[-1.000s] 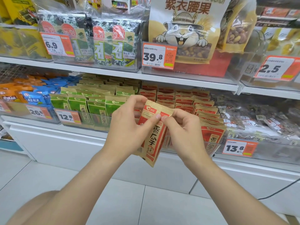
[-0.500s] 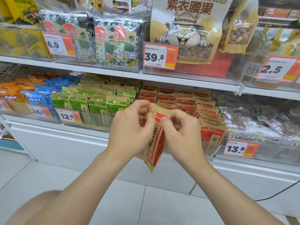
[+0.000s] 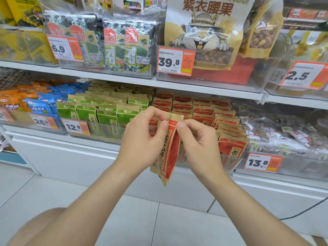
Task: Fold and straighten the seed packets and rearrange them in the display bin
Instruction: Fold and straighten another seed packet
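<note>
Pinching red seed packet [image 3: 170, 148] at top, left hand [image 3: 142, 139], right hand [image 3: 198, 144], fingers [image 3: 165, 123] clamped on it, side edges hidden

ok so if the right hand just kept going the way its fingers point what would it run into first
Probably the left hand: the right hand points up and left along the top of the red packet that both pinch. Depth is unclear; the binned red packets lie behind.
</note>
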### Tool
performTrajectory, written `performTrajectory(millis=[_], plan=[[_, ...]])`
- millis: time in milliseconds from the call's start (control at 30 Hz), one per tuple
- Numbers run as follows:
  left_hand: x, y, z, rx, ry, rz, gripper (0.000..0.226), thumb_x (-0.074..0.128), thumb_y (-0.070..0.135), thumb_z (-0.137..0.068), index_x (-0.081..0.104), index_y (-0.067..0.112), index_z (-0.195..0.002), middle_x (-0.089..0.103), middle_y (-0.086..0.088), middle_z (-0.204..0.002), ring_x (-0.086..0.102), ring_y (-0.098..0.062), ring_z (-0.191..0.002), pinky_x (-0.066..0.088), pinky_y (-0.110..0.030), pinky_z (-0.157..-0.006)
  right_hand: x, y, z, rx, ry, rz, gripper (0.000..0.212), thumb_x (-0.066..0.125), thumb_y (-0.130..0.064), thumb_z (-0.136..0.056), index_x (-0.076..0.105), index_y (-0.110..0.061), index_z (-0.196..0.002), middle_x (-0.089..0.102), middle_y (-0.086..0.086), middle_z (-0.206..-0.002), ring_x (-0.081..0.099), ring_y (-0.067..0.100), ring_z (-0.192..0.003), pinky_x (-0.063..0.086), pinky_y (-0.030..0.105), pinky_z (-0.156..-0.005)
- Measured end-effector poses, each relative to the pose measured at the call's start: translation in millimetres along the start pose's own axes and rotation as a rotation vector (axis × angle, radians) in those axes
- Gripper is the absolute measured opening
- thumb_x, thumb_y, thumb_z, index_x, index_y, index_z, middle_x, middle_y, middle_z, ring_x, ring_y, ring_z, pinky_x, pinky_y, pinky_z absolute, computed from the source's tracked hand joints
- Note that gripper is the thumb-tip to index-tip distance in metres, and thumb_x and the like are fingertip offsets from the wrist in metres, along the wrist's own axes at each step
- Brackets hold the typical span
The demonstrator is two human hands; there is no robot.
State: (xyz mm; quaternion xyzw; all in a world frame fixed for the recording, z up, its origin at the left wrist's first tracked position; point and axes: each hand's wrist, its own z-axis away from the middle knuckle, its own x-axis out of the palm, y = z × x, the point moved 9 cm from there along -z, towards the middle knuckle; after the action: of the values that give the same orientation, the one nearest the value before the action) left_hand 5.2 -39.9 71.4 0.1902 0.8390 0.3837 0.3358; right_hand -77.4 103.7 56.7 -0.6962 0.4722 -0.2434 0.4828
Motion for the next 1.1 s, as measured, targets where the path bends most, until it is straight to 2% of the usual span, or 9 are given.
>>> performTrajectory(millis=[133, 233, 333, 533, 600, 767, 900, 1033, 1100], plan=[[8.9, 7.6, 2.3, 0.044, -0.108, 0.108, 0.009, 0.058, 0.027, -0.108, 0.064, 0.033, -0.107, 0.066, 0.010, -0.116, 0.071, -0.009, -0.102, 0.059, -0.035, -0.083, -0.2, 1.2, 0.2, 0.017, -0.004, -0.081, 0.017, 0.067, -0.014, -0.105, 0.081, -0.007, -0.099, 0.080, 0.005, -0.085, 0.076, 0.011, -0.076, 0.058, 0.023, -0.069], [12.5, 13.1, 6.5, 0.049, -0.195, 0.200, 0.008, 0.053, 0.031, -0.107, 0.060, 0.031, -0.111, 0.067, 0.003, -0.120, 0.072, -0.012, -0.099, 0.054, -0.024, -0.077, -2.1, 4.0, -1.3, 0.056, 0.006, -0.171, 0.016, 0.072, -0.017, -0.102, 0.081, -0.005, -0.107, 0.082, 0.007, -0.093, 0.080, 0.019, -0.086, 0.064, 0.030, -0.072], [13.6, 14.3, 8.4, 0.071, -0.207, 0.181, 0.004, 0.054, 0.025, -0.109, 0.056, 0.023, -0.106, 0.062, 0.004, -0.128, 0.071, -0.015, -0.098, 0.054, -0.026, -0.072, -2.2, 7.5, -1.1, 0.105, 0.016, -0.279, 0.016, 0.073, -0.013, -0.100, 0.080, -0.003, -0.110, 0.083, 0.010, -0.096, 0.081, 0.021, -0.087, 0.064, 0.029, -0.069], [20.4, 17.8, 8.7, 0.111, -0.197, 0.083, 0.023, 0.044, 0.012, -0.110, 0.057, 0.018, -0.092, 0.062, 0.007, -0.117, 0.059, -0.009, -0.112, 0.048, -0.023, -0.088, -1.0, 14.5, -1.5, 0.159, 0.018, -0.328, 0.011, 0.072, -0.010, -0.100, 0.081, -0.004, -0.103, 0.082, 0.009, -0.091, 0.078, 0.019, -0.082, 0.065, 0.034, -0.072], [22.3, 14.0, 6.8, 0.082, -0.198, 0.133, 0.020, 0.043, 0.016, -0.105, 0.059, 0.012, -0.093, 0.062, 0.005, -0.112, 0.059, -0.010, -0.110, 0.048, -0.028, -0.089, 0.6, 18.4, -1.1, 0.187, 0.016, -0.338, 0.011, 0.072, -0.010, -0.100, 0.081, -0.004, -0.103, 0.081, 0.010, -0.092, 0.078, 0.021, -0.084, 0.065, 0.037, -0.077], [23.8, 4.8, 2.2, 0.007, -0.198, 0.235, 0.019, 0.047, 0.023, -0.097, 0.043, 0.017, -0.079, 0.058, 0.004, -0.102, 0.057, -0.020, -0.098, 0.048, -0.040, -0.085, -0.4, 21.1, -1.7, 0.194, 0.013, -0.333, 0.012, 0.073, -0.015, -0.100, 0.082, -0.008, -0.106, 0.082, 0.012, -0.099, 0.080, 0.030, -0.096, 0.064, 0.047, -0.090], [19.7, 0.0, 0.8, 0.002, -0.178, 0.223, 0.024, 0.045, 0.028, -0.107, 0.048, 0.017, -0.085, 0.054, 0.005, -0.091, 0.052, -0.018, -0.086, 0.042, -0.040, -0.078, -1.6, 7.3, -3.4, 0.117, -0.040, -0.226, 0.010, 0.077, -0.010, -0.098, 0.081, -0.009, -0.106, 0.083, 0.006, -0.099, 0.080, 0.021, -0.095, 0.064, 0.035, -0.086], [2.7, -5.5, -3.6, -0.097, -0.014, 0.305, 0.025, 0.040, 0.025, -0.115, 0.052, 0.018, -0.094, 0.057, 0.004, -0.084, 0.053, -0.013, -0.078, 0.046, -0.042, -0.077, 18.6, 5.5, 1.8, 0.137, -0.259, -0.018, 0.034, 0.081, -0.018, -0.090, 0.073, -0.027, -0.121, 0.078, -0.003, -0.117, 0.075, 0.013, -0.107, 0.062, 0.034, -0.091], [-0.3, -13.0, -6.0, -0.159, 0.024, 0.375, 0.026, 0.041, 0.032, -0.114, 0.052, 0.021, -0.093, 0.059, 0.003, -0.081, 0.054, -0.016, -0.076, 0.049, -0.049, -0.077, 22.2, 13.4, 5.0, 0.230, -0.308, -0.010, 0.037, 0.080, -0.020, -0.091, 0.067, -0.031, -0.124, 0.076, 0.002, -0.118, 0.078, 0.015, -0.095, 0.063, 0.031, -0.077]])
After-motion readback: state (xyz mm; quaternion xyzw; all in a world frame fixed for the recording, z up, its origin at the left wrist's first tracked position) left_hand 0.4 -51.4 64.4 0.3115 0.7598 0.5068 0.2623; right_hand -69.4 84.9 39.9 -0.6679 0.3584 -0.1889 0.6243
